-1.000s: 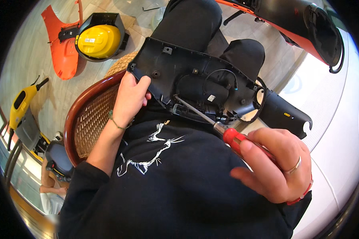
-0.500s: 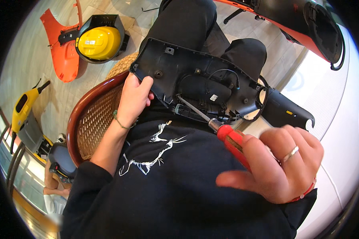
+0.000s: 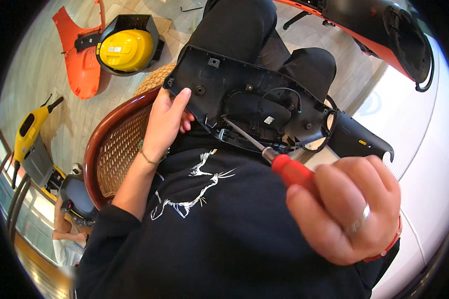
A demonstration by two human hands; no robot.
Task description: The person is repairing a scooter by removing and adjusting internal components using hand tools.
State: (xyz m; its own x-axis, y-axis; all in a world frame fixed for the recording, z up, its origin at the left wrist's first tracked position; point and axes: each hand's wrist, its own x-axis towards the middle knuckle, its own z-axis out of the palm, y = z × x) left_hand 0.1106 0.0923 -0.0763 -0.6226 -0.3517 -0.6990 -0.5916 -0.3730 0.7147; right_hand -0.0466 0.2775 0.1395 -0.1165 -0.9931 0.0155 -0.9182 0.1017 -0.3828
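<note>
Across my lap lies a black plastic panel, its inner side up, with screw bosses, clips and a short cable. My left hand grips the panel's near left edge, thumb on top and fingers curled beneath. In my right hand, a screwdriver with a red handle is held in a closed grip. Its metal shaft slants up and left, and the tip meets the panel near its lower middle edge. Whether a screw sits under the tip is too small to tell.
At the right stand a white surface and a black cover. An orange-and-black body part is at the top right. On the floor at left lie an orange panel, a yellow-and-black part and a yellow piece. A wicker chair surrounds me.
My right hand has turned about the screwdriver handle, and its thumb has folded in from sticking out. The tip stays at the same spot. My left hand keeps its hold.
</note>
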